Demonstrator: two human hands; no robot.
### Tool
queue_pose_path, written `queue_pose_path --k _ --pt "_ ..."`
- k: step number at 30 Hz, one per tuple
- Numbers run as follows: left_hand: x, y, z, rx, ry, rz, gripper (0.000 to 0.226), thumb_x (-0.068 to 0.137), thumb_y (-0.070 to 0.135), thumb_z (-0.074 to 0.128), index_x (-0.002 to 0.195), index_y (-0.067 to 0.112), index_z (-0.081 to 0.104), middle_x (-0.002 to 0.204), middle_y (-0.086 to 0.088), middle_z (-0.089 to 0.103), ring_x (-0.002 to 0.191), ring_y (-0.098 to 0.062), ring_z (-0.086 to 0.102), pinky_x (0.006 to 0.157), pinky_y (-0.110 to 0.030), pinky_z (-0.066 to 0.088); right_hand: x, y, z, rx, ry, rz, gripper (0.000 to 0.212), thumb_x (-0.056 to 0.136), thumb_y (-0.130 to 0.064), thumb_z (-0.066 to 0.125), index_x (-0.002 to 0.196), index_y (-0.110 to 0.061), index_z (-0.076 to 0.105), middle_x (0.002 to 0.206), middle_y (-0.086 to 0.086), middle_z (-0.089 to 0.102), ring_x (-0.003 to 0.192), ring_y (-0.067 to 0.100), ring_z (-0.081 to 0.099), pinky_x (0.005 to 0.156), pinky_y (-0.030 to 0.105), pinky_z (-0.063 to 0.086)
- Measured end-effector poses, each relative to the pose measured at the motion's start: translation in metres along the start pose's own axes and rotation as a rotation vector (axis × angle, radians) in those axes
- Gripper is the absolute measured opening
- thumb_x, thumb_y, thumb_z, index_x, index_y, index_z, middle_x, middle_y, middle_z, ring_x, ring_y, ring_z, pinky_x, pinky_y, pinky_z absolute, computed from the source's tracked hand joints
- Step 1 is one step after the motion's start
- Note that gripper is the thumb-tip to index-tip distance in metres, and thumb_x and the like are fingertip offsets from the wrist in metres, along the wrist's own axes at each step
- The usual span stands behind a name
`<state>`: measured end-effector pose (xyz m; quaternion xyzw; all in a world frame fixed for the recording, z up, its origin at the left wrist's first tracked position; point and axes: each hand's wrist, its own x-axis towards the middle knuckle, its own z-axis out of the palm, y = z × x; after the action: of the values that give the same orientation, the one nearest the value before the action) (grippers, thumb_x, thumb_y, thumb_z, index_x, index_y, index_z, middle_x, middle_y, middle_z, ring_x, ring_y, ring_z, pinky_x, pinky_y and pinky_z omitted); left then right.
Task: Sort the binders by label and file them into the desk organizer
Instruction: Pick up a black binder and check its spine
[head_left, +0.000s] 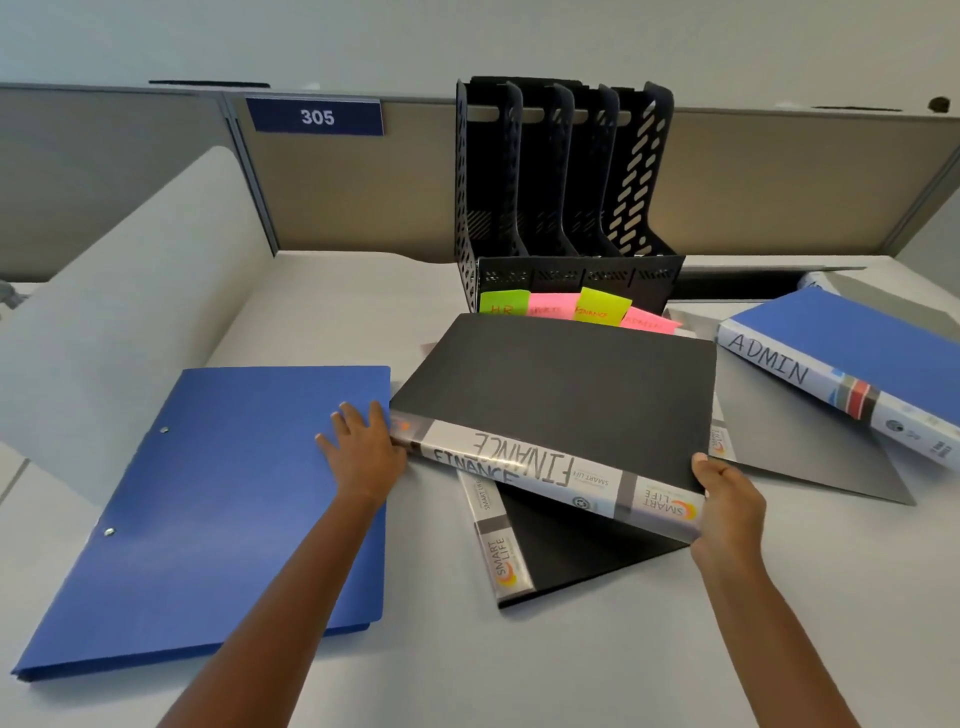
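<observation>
Two hands: one at each spine end of the upper FINANCE binder (561, 395).
Left hand (363, 452): fingers straight, spread on the blue folder (223, 509); thumb side touches the binder's spine end.
Right hand (727, 499): grips the other spine corner, thumb on the black cover.
Binder position: tilted, lying across the lower FINANCE binder (571, 556), just before the desk organizer (561, 176).
Slots: four, upright, sticky notes (597, 306) on front.
ADMIN binder (852, 358): blue, far right, overlapping a grey binder (795, 447).
</observation>
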<state>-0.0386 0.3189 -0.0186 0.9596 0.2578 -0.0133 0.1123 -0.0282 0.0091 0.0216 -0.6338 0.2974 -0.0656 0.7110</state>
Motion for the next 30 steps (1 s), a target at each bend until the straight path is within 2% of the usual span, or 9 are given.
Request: queue_pose_path --k 5,7,11,14,18,21,24,28,30 --pt "-0.005 0.004 0.002 0.01 -0.016 0.003 0.062 0.094 0.027 0.043 0.146 0.01 0.015 0.154 -0.024 0.004 0.145 -0.038 0.003 0.114 -0.055 0.009 0.003 -0.015 -0.013 0.012 0.001 -0.044 0.007 0.091 -0.019 0.055 0.096 -0.014 0.056 0.08 -0.004 0.054 0.077 0.019 0.054 0.041 0.011 0.045" --pt "-0.008 0.008 0.002 -0.009 -0.011 0.007 0.062 0.094 0.026 0.043 0.146 0.008 0.014 0.155 -0.024 0.003 0.145 -0.037 0.002 0.115 -0.055 0.008 0.005 -0.019 -0.019 -0.004 0.013 -0.041 0.01 0.091 -0.021 0.055 0.098 -0.015 0.057 0.08 -0.004 0.054 0.087 0.022 0.055 0.049 0.018 0.045" --pt "-0.012 0.023 0.002 -0.053 -0.026 0.049 0.064 0.095 0.028 0.042 0.147 0.006 0.011 0.156 -0.021 0.004 0.146 -0.034 0.0 0.116 -0.05 0.008 0.02 -0.02 -0.039 -0.032 0.084 0.054 0.029 0.09 -0.02 0.056 0.117 -0.01 0.058 0.108 0.01 0.055 0.101 0.031 0.054 0.053 0.024 0.043" --pt "-0.016 0.044 0.004 -0.205 -0.04 0.084 0.061 0.095 0.029 0.045 0.145 0.005 0.02 0.154 -0.019 0.017 0.145 -0.033 0.011 0.116 -0.043 0.017 0.033 -0.015 -0.055 -0.033 0.108 0.125 0.033 0.089 -0.016 0.057 0.121 -0.009 0.057 0.127 0.013 0.056 0.095 0.031 0.054 0.048 0.024 0.046" --pt "-0.02 0.072 0.004 -0.641 -0.139 -0.008 0.055 0.093 0.018 0.05 0.142 0.006 0.028 0.143 -0.016 0.039 0.129 -0.033 0.043 0.101 -0.039 0.042 0.043 -0.004 -0.066 -0.052 0.091 0.171 0.033 0.09 -0.013 0.055 0.122 -0.005 0.056 0.125 0.019 0.056 0.088 0.032 0.053 0.055 0.027 0.041" --pt "-0.022 0.082 0.0 -0.779 -0.128 -0.092 0.058 0.093 0.01 0.048 0.144 0.008 0.021 0.144 -0.018 0.037 0.127 -0.035 0.046 0.096 -0.039 0.045 0.044 -0.002 -0.066 -0.084 0.072 0.182 0.028 0.09 -0.014 0.056 0.115 -0.002 0.058 0.106 0.015 0.055 0.078 0.03 0.054 0.056 0.028 0.041" --pt "-0.023 0.087 -0.003 -0.886 -0.093 -0.189 0.064 0.093 0.008 0.047 0.147 0.009 0.012 0.149 -0.017 0.03 0.129 -0.036 0.043 0.098 -0.04 0.044 0.045 0.001 -0.064 -0.157 0.042 0.153 0.015 0.092 -0.015 0.052 0.087 -0.003 0.059 0.105 0.018 0.056 0.07 0.031 0.054 0.055 0.029 0.04" --pt "-0.021 0.086 -0.004 -1.03 -0.023 -0.324 0.064 0.093 0.008 0.049 0.147 0.008 0.014 0.15 -0.018 0.03 0.13 -0.037 0.041 0.101 -0.041 0.041 0.04 0.008 -0.057 -0.395 0.009 0.017 0.04 0.093 -0.016 0.051 0.131 -0.004 0.041 0.124 0.022 0.054 0.099 0.037 0.054 0.081 0.039 0.045" --pt "-0.021 0.087 -0.004 -1.065 0.007 -0.345 0.061 0.093 0.009 0.05 0.145 0.008 0.019 0.148 -0.018 0.033 0.129 -0.037 0.042 0.102 -0.041 0.04 0.039 0.011 -0.054 -0.515 -0.01 -0.049 0.049 0.093 -0.015 0.051 0.136 -0.003 0.033 0.129 0.023 0.05 0.109 0.041 0.052 0.088 0.042 0.044"
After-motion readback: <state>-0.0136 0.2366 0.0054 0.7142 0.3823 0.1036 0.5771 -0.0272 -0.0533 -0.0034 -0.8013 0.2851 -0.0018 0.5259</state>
